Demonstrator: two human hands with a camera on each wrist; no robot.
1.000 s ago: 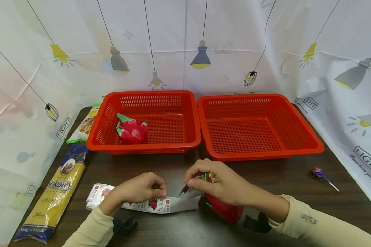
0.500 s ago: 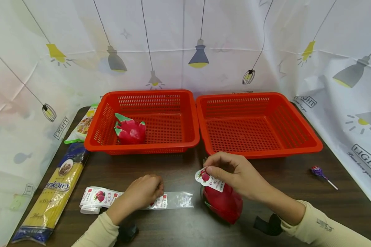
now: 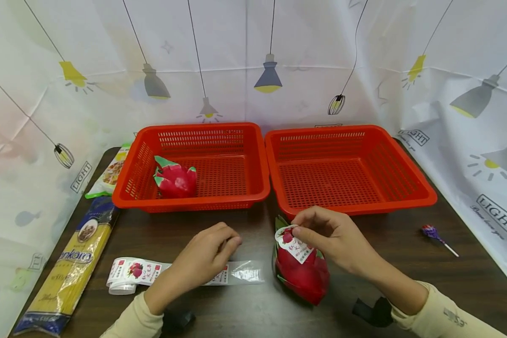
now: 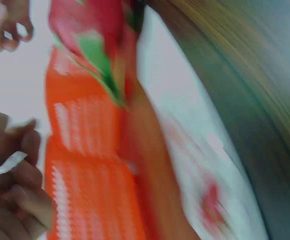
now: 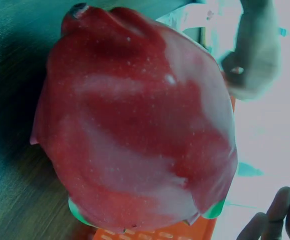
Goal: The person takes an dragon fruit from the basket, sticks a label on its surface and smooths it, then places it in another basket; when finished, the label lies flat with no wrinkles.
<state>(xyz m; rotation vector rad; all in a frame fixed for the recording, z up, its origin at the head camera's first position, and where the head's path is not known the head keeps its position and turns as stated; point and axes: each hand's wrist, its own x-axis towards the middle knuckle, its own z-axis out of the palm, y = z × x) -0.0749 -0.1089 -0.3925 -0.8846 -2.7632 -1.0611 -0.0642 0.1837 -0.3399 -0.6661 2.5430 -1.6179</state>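
A red dragon fruit (image 3: 303, 280) with green tips lies on the dark table in front of the right basket. Over its upper part is a white sticker (image 3: 301, 250) printed with a dragon fruit. My right hand (image 3: 342, 241) pinches the sticker's upper edge between thumb and index finger. The dragon fruit (image 5: 140, 120) fills most of the right wrist view, with a few fingers (image 5: 280, 215) at lower right. My left hand (image 3: 200, 258) hovers loosely bent over a strip of stickers (image 3: 141, 271), hiding its middle. That strip ends in bare clear backing beside the dragon fruit.
Two red baskets (image 3: 190, 203) stand side by side at the back; the left one holds another dragon fruit (image 3: 177, 180). A spaghetti pack (image 3: 73, 263) and a food bag (image 3: 110, 176) lie at left. A lollipop (image 3: 439, 238) lies at right.
My right hand has carried the sticker off the strip and over onto the dragon fruit. The left hand has let go of the strip and lifted slightly.
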